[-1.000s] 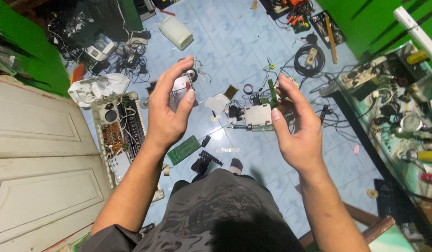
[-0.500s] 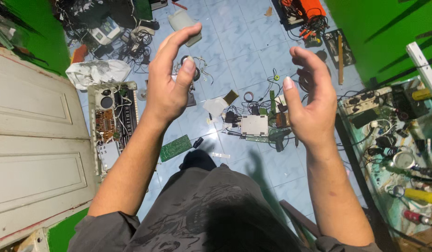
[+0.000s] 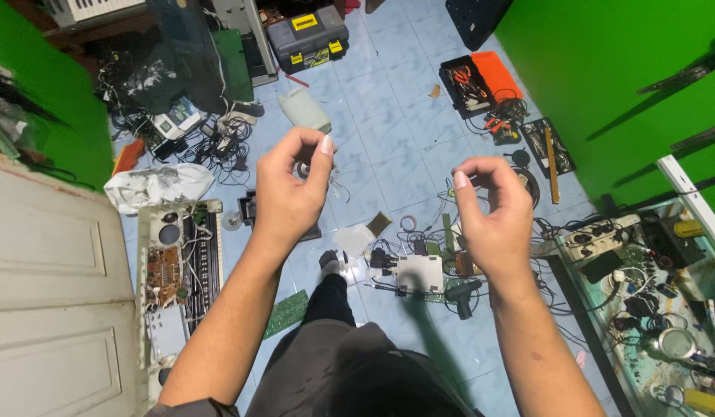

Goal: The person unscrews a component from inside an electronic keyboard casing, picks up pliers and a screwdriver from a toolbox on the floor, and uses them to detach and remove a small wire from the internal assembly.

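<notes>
Hands (image 3: 288,189) raised, thin wire (image 3: 338,181) pinched

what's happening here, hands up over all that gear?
A person stands over a blue tiled floor strewn with electronics. Both hands are raised with fingers curled: the left hand and the right hand, neither clearly holding anything. Below them lie a white circuit box, an opened keyboard chassis and a green circuit board.

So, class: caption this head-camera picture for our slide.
Left hand and right hand raised, fingers curled, above a tiled floor strewn with electronics.
</notes>
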